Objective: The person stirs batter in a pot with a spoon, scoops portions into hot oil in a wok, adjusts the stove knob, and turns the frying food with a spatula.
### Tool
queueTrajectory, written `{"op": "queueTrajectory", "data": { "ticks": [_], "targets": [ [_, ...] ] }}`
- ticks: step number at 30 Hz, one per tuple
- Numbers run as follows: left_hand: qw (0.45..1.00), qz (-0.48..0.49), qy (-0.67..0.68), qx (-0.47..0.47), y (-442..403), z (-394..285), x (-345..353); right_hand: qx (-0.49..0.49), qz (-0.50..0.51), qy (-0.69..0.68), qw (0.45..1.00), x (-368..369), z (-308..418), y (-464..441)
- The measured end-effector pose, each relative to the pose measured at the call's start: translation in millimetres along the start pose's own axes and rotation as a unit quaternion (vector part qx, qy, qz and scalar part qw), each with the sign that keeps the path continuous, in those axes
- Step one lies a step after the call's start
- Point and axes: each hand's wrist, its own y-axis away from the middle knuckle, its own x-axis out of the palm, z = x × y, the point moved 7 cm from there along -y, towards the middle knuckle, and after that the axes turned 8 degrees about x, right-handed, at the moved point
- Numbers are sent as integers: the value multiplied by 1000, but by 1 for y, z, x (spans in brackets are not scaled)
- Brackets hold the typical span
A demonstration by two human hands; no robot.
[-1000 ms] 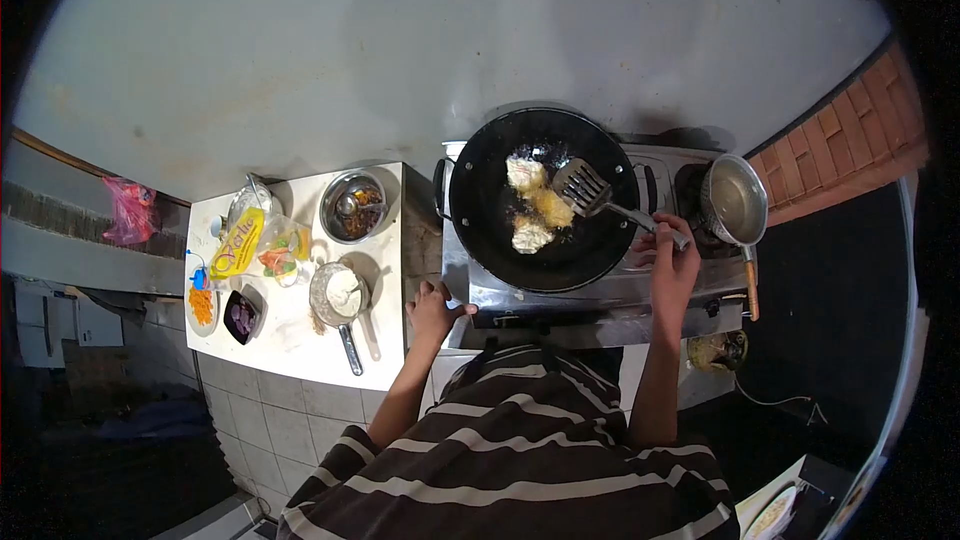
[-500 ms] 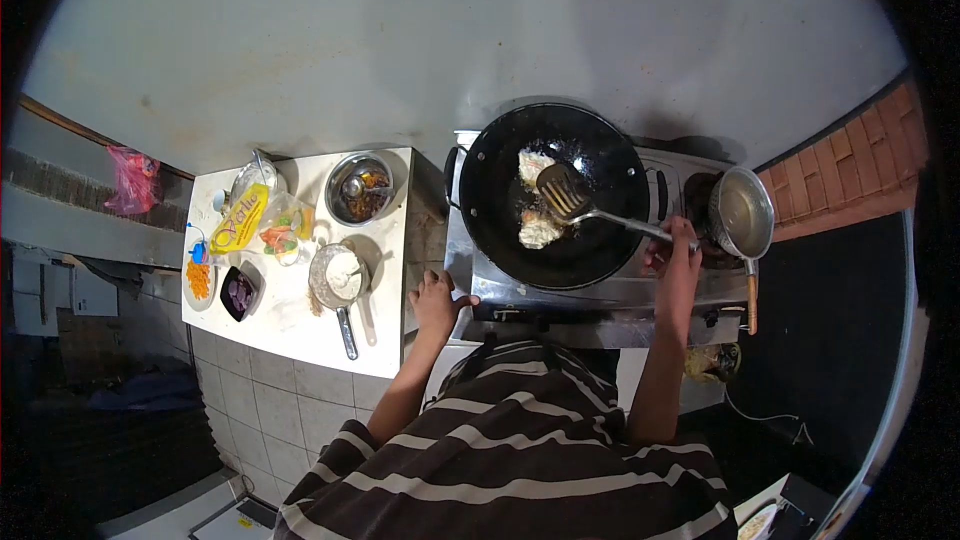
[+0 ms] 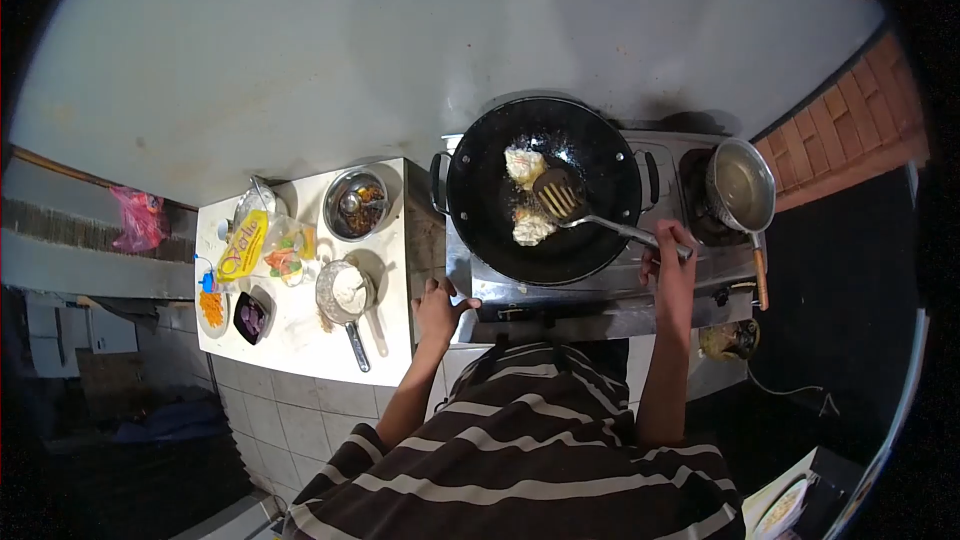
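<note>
My right hand (image 3: 670, 246) is closed around the handle of a slotted turner (image 3: 610, 226). The turner's head lies inside a large black wok (image 3: 480, 240), against the food. Two pale, whitish fried pieces sit in oil there: an upper piece (image 3: 524, 166) and a lower piece (image 3: 532, 227), with the turner's head just right of and partly between them. My left hand (image 3: 438, 314) has its fingers apart and holds nothing. It rests by the front left corner of the stove (image 3: 500, 292), thumb at the edge.
Right of the wok, a metal saucepan (image 3: 742, 185) with a wooden handle stands on the other burner. On the white table (image 3: 290, 345) at left are a steel bowl (image 3: 356, 203), a small pan of white powder (image 3: 346, 290), a yellow packet (image 3: 243, 244), a dark dish (image 3: 251, 318) and orange pieces (image 3: 210, 310).
The wok has shifted slightly left on the stove, and the turner's head sits a little farther right of the food. My left hand stays at the stove corner. The camera view has turned slightly.
</note>
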Motion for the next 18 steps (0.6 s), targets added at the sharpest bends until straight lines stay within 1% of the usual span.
{"op": "queueTrajectory", "data": {
  "ticks": [2,5,7,10,14,16,18],
  "targets": [
    [999,26,8,-17,-1,2,3,-11,5,-3,1000,-1,0,4],
    [1000,12,-2,8,-4,6,8,-26,16,-10,999,-2,3,7],
    [1000,6,-12,10,-3,4,8,-2,23,26,999,-1,-2,8],
    [1000,5,-15,10,-1,2,6,20,32,20,999,7,-6,10],
    [1000,-8,-16,10,2,1,3,-1,53,-3,999,24,-3,13],
    [1000,-5,0,0,1,3,3,20,73,8,997,32,-2,14],
    [1000,-7,-3,-14,-1,6,3,3,86,15,996,37,2,10]
  ]
}}
